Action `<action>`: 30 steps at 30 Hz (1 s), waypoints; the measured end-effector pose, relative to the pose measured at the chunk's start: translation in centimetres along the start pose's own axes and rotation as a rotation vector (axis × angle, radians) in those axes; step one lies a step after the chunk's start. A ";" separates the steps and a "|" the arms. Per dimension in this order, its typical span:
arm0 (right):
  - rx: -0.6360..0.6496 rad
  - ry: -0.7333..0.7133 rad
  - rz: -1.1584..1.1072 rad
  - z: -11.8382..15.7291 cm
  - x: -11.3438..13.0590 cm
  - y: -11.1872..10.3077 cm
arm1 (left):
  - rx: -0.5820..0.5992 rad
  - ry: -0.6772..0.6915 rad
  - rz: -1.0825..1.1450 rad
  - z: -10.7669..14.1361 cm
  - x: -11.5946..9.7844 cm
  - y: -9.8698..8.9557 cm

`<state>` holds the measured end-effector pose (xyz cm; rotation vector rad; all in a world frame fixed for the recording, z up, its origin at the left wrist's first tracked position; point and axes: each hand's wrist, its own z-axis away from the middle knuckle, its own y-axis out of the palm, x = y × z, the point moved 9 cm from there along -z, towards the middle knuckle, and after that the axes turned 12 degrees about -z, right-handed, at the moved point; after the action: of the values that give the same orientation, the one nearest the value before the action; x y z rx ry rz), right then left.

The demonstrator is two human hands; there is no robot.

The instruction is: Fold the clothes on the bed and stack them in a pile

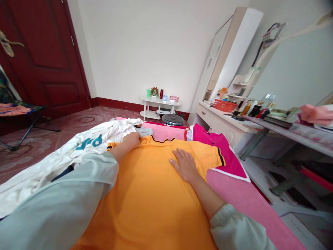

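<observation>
Both hands on orange shirt (156,194), lower centre of frame.
Left hand (132,140): at the shirt's upper-left shoulder, fingers bent, grip on cloth can't tell. Right hand (185,165): palm down on upper-right chest, fingers slightly apart, not clamped. Magenta garment (221,149) right of shirt.

Looks like a lived-in room of a home. Has a red panelled door (49,48) at ten o'clock, a low white stand (158,101) at twelve, a mirror (293,66) and cosmetics bottles (246,108) at two.

Dark-red door (49,52) at left; red basket (225,105) on white dresser (222,126).
</observation>
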<state>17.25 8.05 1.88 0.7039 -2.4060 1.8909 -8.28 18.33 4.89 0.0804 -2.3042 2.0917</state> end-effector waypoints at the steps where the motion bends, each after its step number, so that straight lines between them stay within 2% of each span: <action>1: -0.019 -0.012 -0.005 0.0 0.1 -0.2 | 0.002 -0.002 -0.002 0.1 -0.1 0.0; 5: -0.068 -0.026 -0.021 -0.6 0.4 -1.0 | -0.048 -0.022 -0.020 0.4 0.1 -1.1; 8: -0.034 0.012 -0.004 -2.6 0.0 -1.2 | -0.110 -0.046 -0.023 0.4 0.8 -2.7; 10: -0.003 0.084 -0.008 -4.6 -1.1 -1.1 | -0.123 -0.127 0.148 0.2 2.1 -3.2; 12: -0.016 0.208 -0.054 -6.5 -2.8 -1.2 | -0.080 -0.228 0.442 -0.2 3.2 -2.7; 14: -0.046 0.335 -0.134 -8.1 -4.8 -1.2 | -0.010 -0.290 0.703 -0.5 3.3 -1.5; 18: -0.056 0.470 -0.335 -10.2 -7.6 -0.1 | 0.029 -0.323 0.962 -0.7 1.9 0.4; 22: -0.096 0.472 -0.442 -11.4 -8.6 0.8 | 0.009 -0.352 1.185 -0.1 0.9 1.9; 26: -0.227 0.511 -0.572 -11.7 -9.2 1.5 | -0.027 -0.358 1.330 0.1 0.8 2.7; 30: -0.412 0.546 -0.752 -12.3 -9.9 1.0 | -0.194 -0.306 1.376 -1.1 1.9 2.1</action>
<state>22.50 22.95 1.70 0.7720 -1.7395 1.0653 -10.27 19.60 3.03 -1.7480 -3.1472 2.2087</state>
